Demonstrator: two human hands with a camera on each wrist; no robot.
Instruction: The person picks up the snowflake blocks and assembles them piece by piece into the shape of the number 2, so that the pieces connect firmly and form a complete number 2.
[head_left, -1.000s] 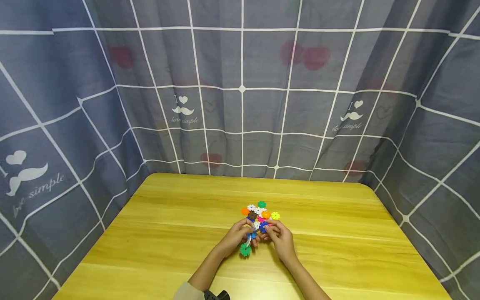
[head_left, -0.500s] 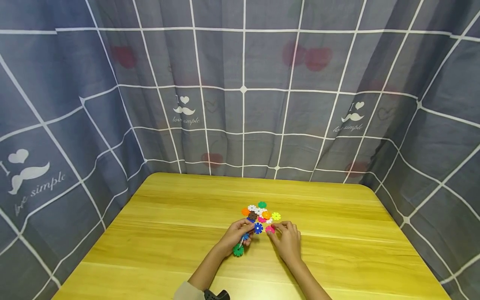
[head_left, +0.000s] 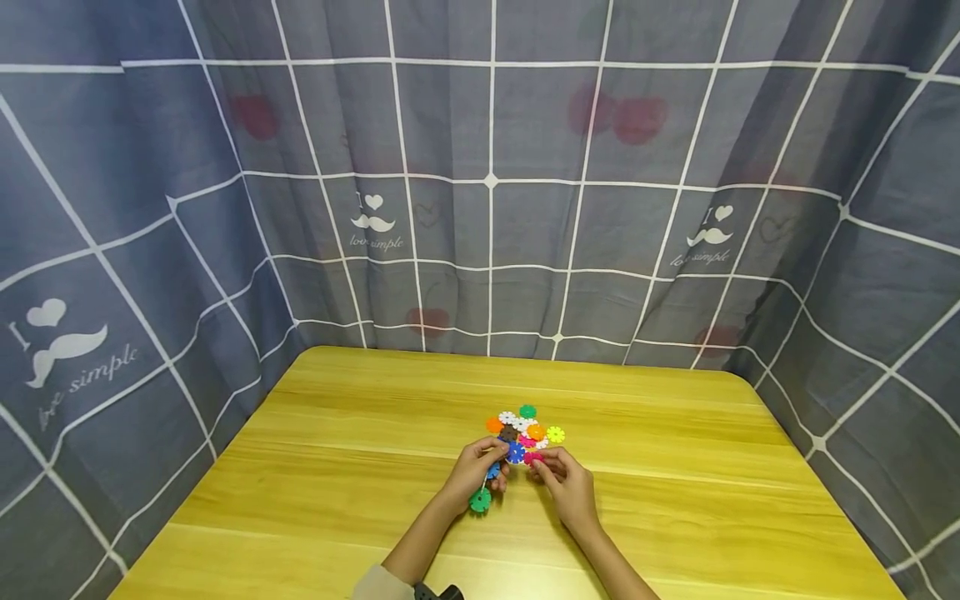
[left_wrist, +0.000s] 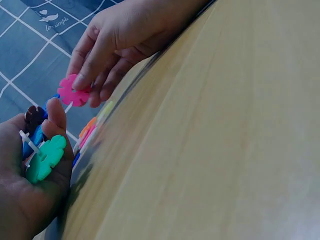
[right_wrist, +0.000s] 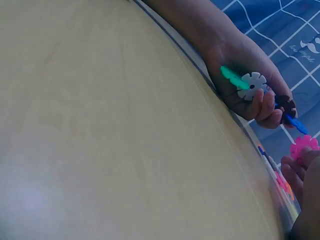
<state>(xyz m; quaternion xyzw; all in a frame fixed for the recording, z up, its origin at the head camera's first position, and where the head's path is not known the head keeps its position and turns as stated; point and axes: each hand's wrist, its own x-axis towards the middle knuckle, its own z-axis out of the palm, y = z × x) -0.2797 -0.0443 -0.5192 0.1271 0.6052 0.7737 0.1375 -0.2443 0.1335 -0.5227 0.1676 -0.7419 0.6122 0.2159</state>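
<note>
My left hand [head_left: 472,473] grips a joined string of plastic snowflake discs. Its green disc [left_wrist: 47,157] sticks out near the wrist end, beside a white disc [right_wrist: 252,86] and a lighter blue disc [head_left: 492,472]. A dark brown disc [right_wrist: 286,107] and a dark blue disc [head_left: 516,452] stand out past the fingertips. Between thumb and fingers, my right hand [head_left: 573,493] pinches a pink snowflake disc [head_left: 533,457]. The pink disc is held edge-on close to the dark blue one; whether they touch I cannot tell. Fingers hide part of the string.
Just beyond the hands lies a small pile of loose snowflake discs: white [head_left: 507,417], green [head_left: 528,412], orange [head_left: 536,432], yellow [head_left: 556,434] and others. They lie on a yellow wooden table [head_left: 337,433], with a checked grey curtain [head_left: 450,217] around it.
My right hand has left the dark blue disc, pinched a pink disc to its right, and moved back left with it to the dark blue disc. The left hand has kept its hold.
</note>
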